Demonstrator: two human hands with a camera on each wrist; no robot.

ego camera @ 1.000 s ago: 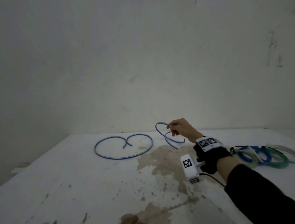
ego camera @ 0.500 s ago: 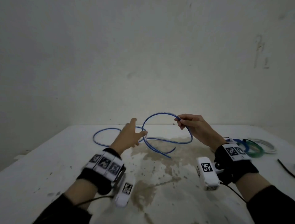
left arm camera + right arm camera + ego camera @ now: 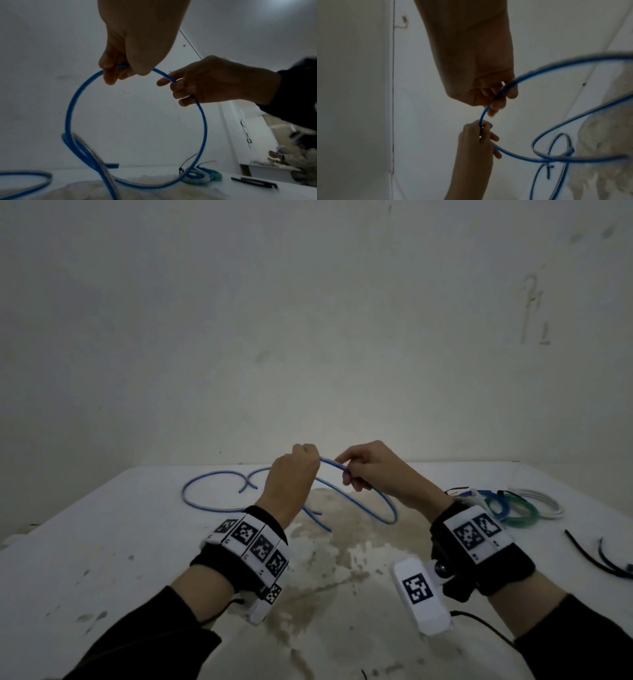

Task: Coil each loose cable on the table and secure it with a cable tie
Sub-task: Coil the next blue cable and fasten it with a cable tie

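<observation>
Your left hand [image 3: 294, 474] and right hand [image 3: 373, 470] both pinch the thin blue cable [image 3: 363, 501], first loop lifted, the rest trailing on the stained white bench [image 3: 102, 559]. Coiled, tied cables [image 3: 510, 508] sit right; black cable ties [image 3: 596, 556] wait. This one: barely started.

Counting one loose blue cable [image 3: 334, 464], looping over and to the left of the one brown stain [image 3: 342, 529] on the single table [image 3: 102, 542]. Counting two hands above that stain, the left hand [image 3: 291, 477] and the right hand [image 3: 383, 474]. Counting three coiled cables [image 3: 515, 512] right of the stain: one blue, one green, one white. Counting at least two black cable ties [image 3: 585, 556] farther right of the stain, too small for a surer number.
</observation>
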